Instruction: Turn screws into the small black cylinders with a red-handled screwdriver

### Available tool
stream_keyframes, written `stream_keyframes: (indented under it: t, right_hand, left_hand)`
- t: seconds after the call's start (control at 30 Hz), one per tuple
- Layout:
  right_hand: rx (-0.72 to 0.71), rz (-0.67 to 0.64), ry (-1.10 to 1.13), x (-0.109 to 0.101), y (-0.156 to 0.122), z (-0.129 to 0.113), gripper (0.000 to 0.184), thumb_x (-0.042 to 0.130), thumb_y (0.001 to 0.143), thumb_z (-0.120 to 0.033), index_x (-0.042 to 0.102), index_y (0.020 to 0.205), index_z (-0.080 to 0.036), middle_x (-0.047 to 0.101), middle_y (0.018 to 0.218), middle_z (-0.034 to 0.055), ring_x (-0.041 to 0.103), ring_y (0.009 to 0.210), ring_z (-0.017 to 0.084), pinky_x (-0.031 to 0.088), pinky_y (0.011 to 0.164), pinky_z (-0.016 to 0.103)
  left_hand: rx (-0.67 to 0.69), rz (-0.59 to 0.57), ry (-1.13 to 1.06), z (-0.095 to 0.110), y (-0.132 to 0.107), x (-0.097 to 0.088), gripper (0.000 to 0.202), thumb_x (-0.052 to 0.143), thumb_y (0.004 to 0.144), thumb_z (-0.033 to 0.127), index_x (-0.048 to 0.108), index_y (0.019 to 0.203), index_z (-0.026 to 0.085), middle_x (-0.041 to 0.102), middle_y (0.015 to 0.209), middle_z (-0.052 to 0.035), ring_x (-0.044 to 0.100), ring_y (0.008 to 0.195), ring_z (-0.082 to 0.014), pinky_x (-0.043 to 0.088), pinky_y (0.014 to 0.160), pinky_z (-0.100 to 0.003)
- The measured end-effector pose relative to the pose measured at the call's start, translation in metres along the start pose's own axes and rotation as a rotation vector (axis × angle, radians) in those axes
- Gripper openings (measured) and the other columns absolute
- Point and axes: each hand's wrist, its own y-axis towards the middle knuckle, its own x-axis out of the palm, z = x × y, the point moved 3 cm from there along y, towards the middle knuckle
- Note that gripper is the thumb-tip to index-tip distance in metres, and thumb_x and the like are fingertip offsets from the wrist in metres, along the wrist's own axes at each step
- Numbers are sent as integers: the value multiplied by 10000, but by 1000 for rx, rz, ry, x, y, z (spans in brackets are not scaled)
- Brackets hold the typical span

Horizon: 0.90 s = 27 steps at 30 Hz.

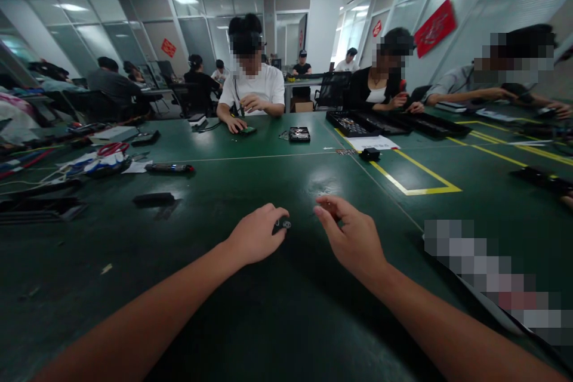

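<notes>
My left hand (pixel 257 233) rests on the dark green table (pixel 277 179) with its fingers curled round a small dark part (pixel 283 225) that pokes out at the fingertips. My right hand (pixel 349 236) hovers just to the right of it, fingers bent and drawn together in a loose pinch; what it holds, if anything, is too small to make out. The two hands are a short gap apart, near the table's middle.
A black bar (pixel 153 197) and a pen-like tool (pixel 169 168) lie to the left, with cluttered cables and trays (pixel 40 203) beyond. Yellow tape (pixel 416 182) marks a box at right. Several people sit across the table; black trays (pixel 358 123) lie before them.
</notes>
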Motion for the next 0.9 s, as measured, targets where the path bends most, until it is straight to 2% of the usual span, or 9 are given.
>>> stream_keyframes:
  t: [0.1,0.2,0.33,0.47,0.57,0.67,0.73,0.8,0.9]
  right_hand:
    - [-40,15,-56,-3,1,-5,229,616,943,-414,702,943,-202,664,702,10,605,592,177,442,574,300]
    - [-80,9,-85,-3,2,-6,219,680,906,-392,690,826,-189,634,734,26,594,663,186,444,622,307]
    - [-53,-38,-73,1,1,-5,179,728,877,-352,693,816,-187,631,793,31,580,688,178,447,644,303]
    - [-17,-76,-61,2,-1,-4,182,708,896,-362,693,838,-190,621,792,26,573,677,174,441,637,303]
    - [-19,-83,-45,2,-1,-4,190,678,918,-371,683,847,-195,624,803,28,586,710,180,443,657,303]
    - [-9,-96,-32,2,0,-3,208,640,940,-382,669,838,-202,632,799,26,594,720,183,440,661,302]
    - [5,-116,-24,4,0,-3,228,606,957,-391,663,837,-205,645,791,24,605,725,185,437,660,302]
    - [24,-141,-19,5,-1,-2,250,577,969,-403,661,837,-208,657,779,20,613,721,185,431,652,301]
    - [49,-166,-10,7,-2,-2,275,556,975,-423,658,831,-212,661,763,14,617,712,183,424,642,300]
  left_hand:
    - [1,-53,81,-1,9,6,356,597,924,400,644,1252,270,639,1064,-71,643,929,-261,511,733,-363]
    - [20,-109,115,-1,16,11,296,602,929,403,683,1180,269,650,1047,-67,646,911,-243,495,726,-337]
    - [18,-160,138,-2,20,13,256,584,947,398,691,1114,235,668,1031,-69,642,948,-244,486,758,-334]
    - [-55,-117,64,-11,20,5,269,576,945,439,685,1062,222,694,1031,-64,648,946,-245,478,771,-343]
    - [-96,-52,-70,-23,18,-13,270,581,934,437,702,1071,238,713,1070,-43,647,984,-234,470,829,-345]
    - [-191,11,-226,-41,11,-42,290,601,914,400,714,1119,227,703,1098,-26,624,979,-211,451,867,-330]
    - [-342,16,-420,-60,0,-60,343,584,922,404,689,1177,200,676,1000,-19,585,816,-166,440,743,-292]
    - [-429,14,-533,-81,-15,-76,401,514,959,435,637,1236,172,615,890,-12,508,695,-131,380,601,-249]
    - [-592,160,-927,-117,-42,-95,326,565,957,406,613,1178,171,535,867,7,450,700,-101,333,563,-204]
